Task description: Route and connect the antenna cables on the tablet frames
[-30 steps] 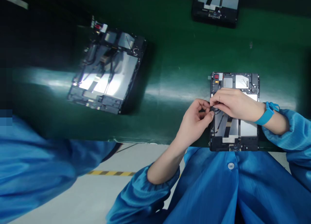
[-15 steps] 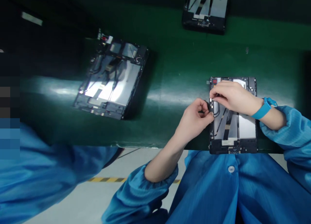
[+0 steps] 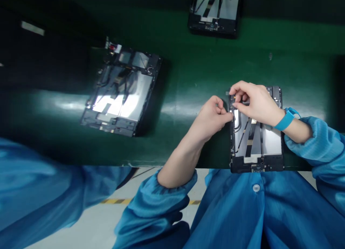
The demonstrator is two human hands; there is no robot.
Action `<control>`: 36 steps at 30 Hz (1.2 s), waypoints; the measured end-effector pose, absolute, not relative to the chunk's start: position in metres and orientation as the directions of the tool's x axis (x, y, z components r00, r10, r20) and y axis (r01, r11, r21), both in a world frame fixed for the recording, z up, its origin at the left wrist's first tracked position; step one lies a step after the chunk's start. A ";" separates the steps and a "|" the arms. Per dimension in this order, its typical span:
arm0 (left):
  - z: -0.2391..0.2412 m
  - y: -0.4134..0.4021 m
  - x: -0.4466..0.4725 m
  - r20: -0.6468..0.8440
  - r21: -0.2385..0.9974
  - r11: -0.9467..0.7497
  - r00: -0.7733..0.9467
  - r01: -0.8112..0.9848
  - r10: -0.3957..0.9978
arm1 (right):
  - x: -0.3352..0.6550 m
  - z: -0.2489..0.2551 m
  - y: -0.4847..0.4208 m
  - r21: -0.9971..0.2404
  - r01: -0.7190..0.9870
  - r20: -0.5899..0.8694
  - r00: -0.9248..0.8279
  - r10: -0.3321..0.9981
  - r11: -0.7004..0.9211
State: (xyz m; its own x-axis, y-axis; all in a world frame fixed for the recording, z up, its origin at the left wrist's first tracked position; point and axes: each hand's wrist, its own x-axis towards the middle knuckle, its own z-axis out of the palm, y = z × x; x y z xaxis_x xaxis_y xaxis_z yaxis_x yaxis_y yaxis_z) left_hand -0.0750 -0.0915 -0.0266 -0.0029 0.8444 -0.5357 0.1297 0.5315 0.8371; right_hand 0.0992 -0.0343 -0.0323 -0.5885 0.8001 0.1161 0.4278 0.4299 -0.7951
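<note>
An opened tablet chassis [image 3: 265, 148] with silver shielding, black and gold flex strips lies at the near edge of the green belt [image 3: 188, 80] in front of me. My left hand [image 3: 212, 116] rests with curled fingers against the chassis's left edge. My right hand [image 3: 254, 101], with a blue wristband, lies over the upper left corner and pinches a small part there. A thin black cable [image 3: 238, 125] curves down from under my fingers. What the fingertips grip is too small to name.
A second opened tablet chassis [image 3: 121, 89] lies tilted on the belt to the left. A third opened chassis [image 3: 214, 11] sits at the far top edge. A co-worker's blue sleeve [image 3: 40, 184] fills the lower left. Grey floor with a yellow-black stripe [image 3: 118, 201] shows below the belt.
My right hand has slid up the chassis from its middle to the upper left corner. My left hand followed up along the left edge. The view shifted slightly.
</note>
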 end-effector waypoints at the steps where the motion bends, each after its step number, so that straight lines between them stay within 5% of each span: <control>1: -0.027 -0.090 -0.075 -0.535 0.839 0.532 -0.002 0.115 0.845 | 0.099 -0.031 -0.034 -0.806 0.425 0.104 -0.582 0.806 0.411; 15: -0.035 -0.079 -0.075 -0.466 0.885 0.466 0.042 0.028 0.884 | 0.100 -0.027 -0.035 -0.753 0.544 0.045 -0.520 0.853 0.371; 26: -0.024 -0.072 -0.063 -0.576 0.806 0.571 -0.021 0.154 0.818 | 0.150 -0.029 -0.064 -0.611 0.637 0.390 -0.273 0.879 0.469; 32: -0.022 -0.123 -0.084 -0.253 0.793 0.161 0.077 0.588 0.964 | 0.187 -0.055 -0.125 -0.860 0.502 0.077 -0.050 0.996 0.092; 36: -0.028 -0.145 -0.080 -0.175 0.890 0.117 0.093 0.440 0.980 | 0.161 -0.044 -0.144 -0.921 0.387 0.019 -0.084 0.996 0.050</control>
State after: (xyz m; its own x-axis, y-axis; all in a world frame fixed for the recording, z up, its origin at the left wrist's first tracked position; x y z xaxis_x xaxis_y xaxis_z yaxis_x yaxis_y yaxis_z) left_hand -0.0797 -0.1453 -0.0277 0.0930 0.9801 -0.1752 0.4401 0.1174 0.8902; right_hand 0.1611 -0.1443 -0.0435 -0.0842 0.9963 0.0190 0.3869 0.0503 -0.9208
